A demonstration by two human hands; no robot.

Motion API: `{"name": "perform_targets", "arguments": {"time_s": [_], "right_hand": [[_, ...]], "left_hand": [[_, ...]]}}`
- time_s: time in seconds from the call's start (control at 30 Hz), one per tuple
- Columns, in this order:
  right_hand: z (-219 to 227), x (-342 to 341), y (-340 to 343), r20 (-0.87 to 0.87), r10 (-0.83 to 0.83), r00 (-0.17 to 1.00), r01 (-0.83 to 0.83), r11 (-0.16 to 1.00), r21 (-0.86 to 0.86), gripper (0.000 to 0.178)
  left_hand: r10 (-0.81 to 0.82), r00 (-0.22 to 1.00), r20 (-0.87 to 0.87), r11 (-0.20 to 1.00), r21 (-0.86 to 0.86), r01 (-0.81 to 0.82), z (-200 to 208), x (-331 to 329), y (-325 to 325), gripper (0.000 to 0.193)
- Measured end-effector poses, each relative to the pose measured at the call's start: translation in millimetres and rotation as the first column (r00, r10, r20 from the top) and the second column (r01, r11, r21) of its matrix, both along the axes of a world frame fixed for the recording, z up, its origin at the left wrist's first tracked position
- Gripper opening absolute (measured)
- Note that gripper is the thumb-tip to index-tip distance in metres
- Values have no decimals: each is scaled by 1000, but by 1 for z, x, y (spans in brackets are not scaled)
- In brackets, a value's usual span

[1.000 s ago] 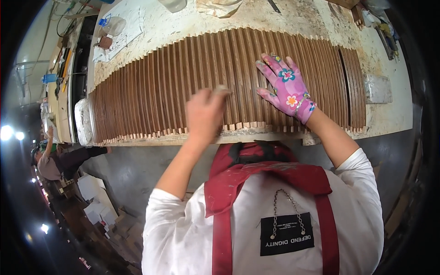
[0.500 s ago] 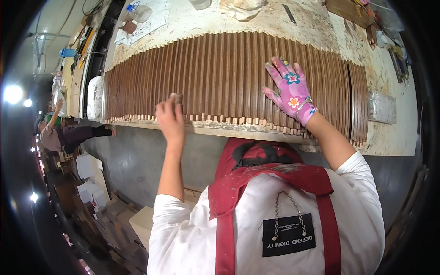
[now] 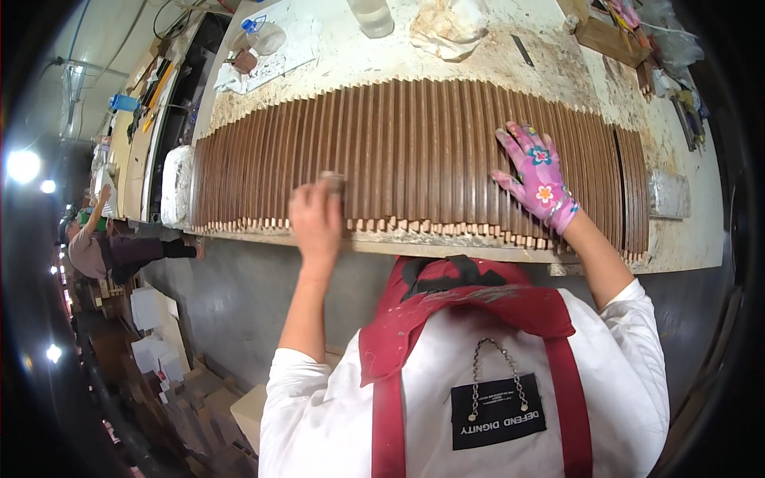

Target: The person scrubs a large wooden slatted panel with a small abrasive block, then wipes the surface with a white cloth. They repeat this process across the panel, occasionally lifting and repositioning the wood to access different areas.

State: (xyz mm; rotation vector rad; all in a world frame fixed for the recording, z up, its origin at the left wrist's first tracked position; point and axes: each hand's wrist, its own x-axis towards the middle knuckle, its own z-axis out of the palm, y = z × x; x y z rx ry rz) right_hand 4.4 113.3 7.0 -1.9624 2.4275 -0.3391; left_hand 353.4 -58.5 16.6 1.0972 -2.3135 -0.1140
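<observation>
— Gripped in the bare left hand point(image 3: 316, 217) is a small brownish block point(image 3: 332, 181), fingers curled over it, pressed on the row of brown wooden slats point(image 3: 414, 151) near their front ends.

— And the other one?

— Right hand point(image 3: 536, 179), in a pink flowered glove, lies flat with fingers spread on the slats further right, holding nothing.

— Where do the slats sit?

— Side by side on the pale, stained workbench point(image 3: 478, 60), running from a white bundle point(image 3: 177, 185) at the left end almost to the grey block point(image 3: 668, 193) at the right.

— Any change from half a second back?

— Yes. The left hand was over the slats' front edge then; it has since moved right and a little further onto the slats. A second ago it was further right, closer to the gloved hand. The gloved hand has stayed planted on the same stretch.

— Anything else around?

— A crumpled cloth point(image 3: 450, 24) and a clear bottle point(image 3: 370, 14) at the back of the bench. Far left, another person point(image 3: 96, 243) bends over a different bench.
</observation>
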Motion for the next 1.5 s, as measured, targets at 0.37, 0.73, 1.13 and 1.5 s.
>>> {"name": "perform_targets", "arguments": {"time_s": [0.37, 0.73, 1.13, 1.5], "right_hand": [[-8, 158, -88, 161, 312, 936, -295, 948, -117, 72], [6, 165, -99, 227, 333, 915, -356, 932, 68, 70], [-8, 173, -127, 213, 516, 830, -522, 853, -33, 71], [-4, 173, -128, 205, 496, 843, -500, 865, -37, 71]], "left_hand": [[-93, 996, -11, 984, 155, 94, 21, 10, -73, 32], [-152, 987, 51, 986, -56, 154, -8, -59, -158, 24], [-23, 981, 193, 998, -51, 33, -14, -62, -231, 25], [-14, 972, 233, 999, 38, 5, -17, -13, -212, 20]]}}
